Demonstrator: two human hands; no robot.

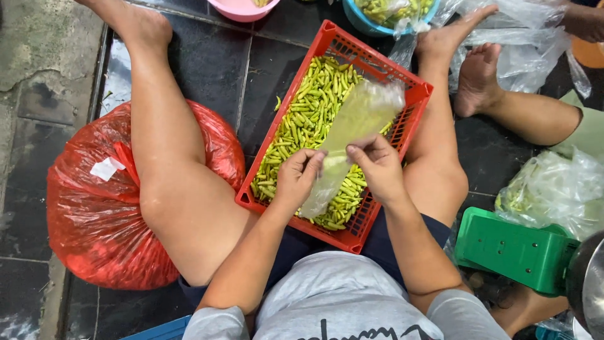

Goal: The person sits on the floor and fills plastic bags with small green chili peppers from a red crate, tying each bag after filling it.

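A red slatted plastic crate (343, 45) lies on the dark tiled floor between my legs, holding a heap of small green chillies (308, 113). Over it I hold a clear plastic bag (362, 116) by its mouth. My left hand (297, 177) pinches one edge of the bag and my right hand (378, 169) pinches the other. The bag stretches away from me, limp, and looks empty.
A big tied red plastic sack (88, 208) sits under my left leg. A green weighing scale (516, 252) stands at the right, with filled clear bags (557, 189) behind it. Another person's feet (478, 75) rest at the top right, near a blue bowl of chillies (384, 12) and a pink bowl (242, 9).
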